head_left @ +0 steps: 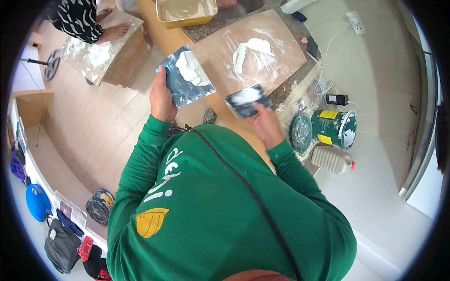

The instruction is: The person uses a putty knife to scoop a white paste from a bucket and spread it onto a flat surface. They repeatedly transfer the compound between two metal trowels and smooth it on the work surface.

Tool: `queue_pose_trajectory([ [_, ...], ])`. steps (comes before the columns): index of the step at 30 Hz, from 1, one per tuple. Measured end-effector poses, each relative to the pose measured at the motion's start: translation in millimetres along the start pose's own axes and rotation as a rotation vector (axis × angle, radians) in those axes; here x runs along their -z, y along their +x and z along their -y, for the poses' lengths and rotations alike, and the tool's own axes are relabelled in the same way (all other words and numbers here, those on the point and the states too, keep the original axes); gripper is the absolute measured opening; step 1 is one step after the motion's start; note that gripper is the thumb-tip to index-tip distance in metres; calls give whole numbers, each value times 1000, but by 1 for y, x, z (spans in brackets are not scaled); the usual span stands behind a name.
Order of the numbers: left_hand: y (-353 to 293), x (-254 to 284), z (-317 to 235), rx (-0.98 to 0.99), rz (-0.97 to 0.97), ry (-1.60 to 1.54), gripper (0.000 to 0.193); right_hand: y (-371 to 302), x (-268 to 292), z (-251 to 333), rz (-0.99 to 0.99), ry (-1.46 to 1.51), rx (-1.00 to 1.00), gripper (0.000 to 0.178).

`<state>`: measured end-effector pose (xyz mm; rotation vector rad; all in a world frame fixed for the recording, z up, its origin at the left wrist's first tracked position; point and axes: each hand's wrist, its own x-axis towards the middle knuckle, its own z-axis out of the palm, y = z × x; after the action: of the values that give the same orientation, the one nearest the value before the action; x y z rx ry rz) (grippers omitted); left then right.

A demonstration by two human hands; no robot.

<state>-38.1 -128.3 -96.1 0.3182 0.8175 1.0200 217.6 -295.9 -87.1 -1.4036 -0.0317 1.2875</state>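
My left hand grips a square blue-grey plate by its near left side, thumb on top. A thick mound of white putty lies on that plate. In my right hand is a smaller dark flat scraper, its face smeared with white and slightly blurred. The scraper is apart from the plate, over the near edge of a brown board. White putty is heaped and streaked across the middle of the board, which rests on a speckled counter.
A yellow tub of pale paste stands beyond the board. To the right are a green bucket, a round lid, a grey jug and a black power adapter with cables. Far left, another person's bare feet stand on a wooden box.
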Motion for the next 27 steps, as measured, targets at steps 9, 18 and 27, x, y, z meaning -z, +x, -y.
queue_pose_trajectory([
  [9, 5, 8, -26, 35, 38, 31, 48, 107, -89, -7, -214, 510, 91, 30],
  [18, 1, 26, -42, -11, -25, 13, 50, 143, -10, 122, -343, -510, 462, 32],
  [27, 5, -3, -17, 10, 15, 10, 49, 110, -35, 96, 92, -1747, 1004, 44],
])
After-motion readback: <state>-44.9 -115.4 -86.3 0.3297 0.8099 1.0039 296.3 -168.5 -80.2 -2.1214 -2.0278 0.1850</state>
